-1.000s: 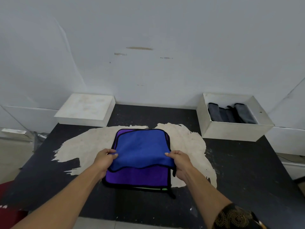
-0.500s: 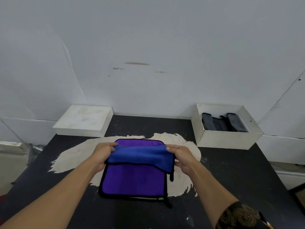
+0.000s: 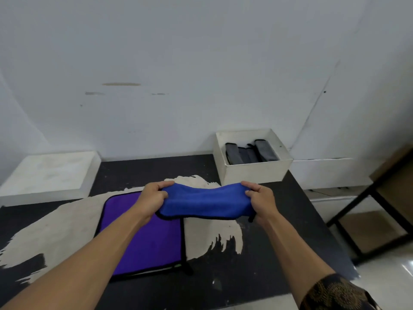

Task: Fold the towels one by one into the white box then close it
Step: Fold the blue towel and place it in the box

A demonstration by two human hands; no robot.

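Note:
A folded blue towel [image 3: 204,202] hangs in the air between my two hands, above the table and a little in front of the white box [image 3: 254,172]. My left hand [image 3: 154,198] grips its left end and my right hand [image 3: 260,201] grips its right end. A purple towel [image 3: 152,240] with a black border lies flat on the table below, on top of other towels whose edges show at its front. The open white box stands at the back right and holds several folded grey towels [image 3: 250,152].
The white box lid [image 3: 49,173] lies at the back left of the black table [image 3: 279,253], which has a large worn pale patch. A wall runs close behind. A black-framed stand [image 3: 366,211] is off the table's right edge.
Both hands lifted the folded blue towel off the purple one and carried it up and to the right, toward the white box. The view has swung right.

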